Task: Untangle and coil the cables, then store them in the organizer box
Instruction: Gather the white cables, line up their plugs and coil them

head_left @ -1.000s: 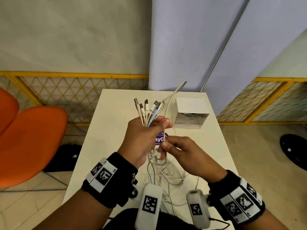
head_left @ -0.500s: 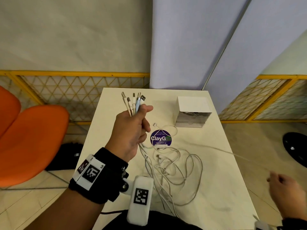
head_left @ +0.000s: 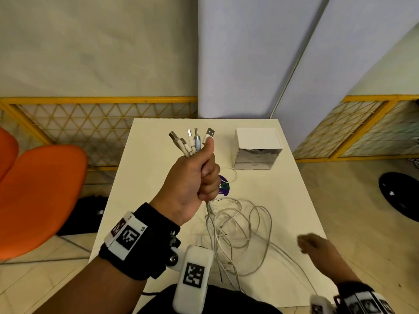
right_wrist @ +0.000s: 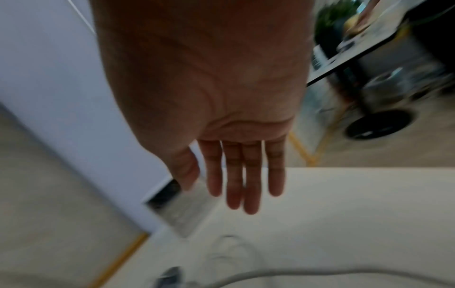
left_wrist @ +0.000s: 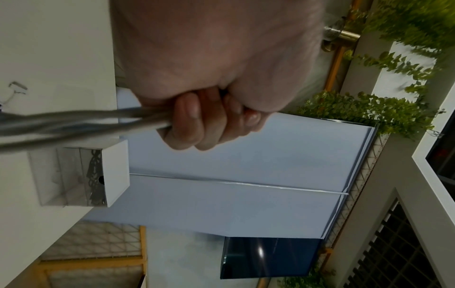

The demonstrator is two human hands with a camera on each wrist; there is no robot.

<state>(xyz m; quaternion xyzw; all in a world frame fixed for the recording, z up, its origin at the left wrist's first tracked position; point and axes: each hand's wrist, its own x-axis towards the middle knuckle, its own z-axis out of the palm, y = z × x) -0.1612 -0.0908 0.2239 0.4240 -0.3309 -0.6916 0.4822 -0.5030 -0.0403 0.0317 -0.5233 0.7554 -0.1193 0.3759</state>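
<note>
My left hand (head_left: 199,175) is raised over the white table (head_left: 283,200) in a fist around a bundle of white cables (head_left: 238,232). Several USB plugs (head_left: 192,141) stick up above the thumb. In the left wrist view the fingers (left_wrist: 197,120) curl round the bundle (left_wrist: 74,120). The rest of the cables hang down and lie in tangled loops on the table. My right hand (head_left: 317,245) hovers over the table's right front, fingers (right_wrist: 246,175) straight and holding nothing. The white organizer box (head_left: 257,150) with clear drawers stands at the back right of the table.
A purple round sticker (head_left: 224,188) lies on the table behind my left fist. An orange chair (head_left: 38,196) stands left of the table. Yellow lattice fencing (head_left: 90,123) and pale blue panels (head_left: 249,53) stand behind. A black round base (head_left: 399,191) is on the floor at right.
My right hand pulled one cable out to the right, then let it go and came back toward the table with straight fingers. The left fist stayed raised with the plug ends.
</note>
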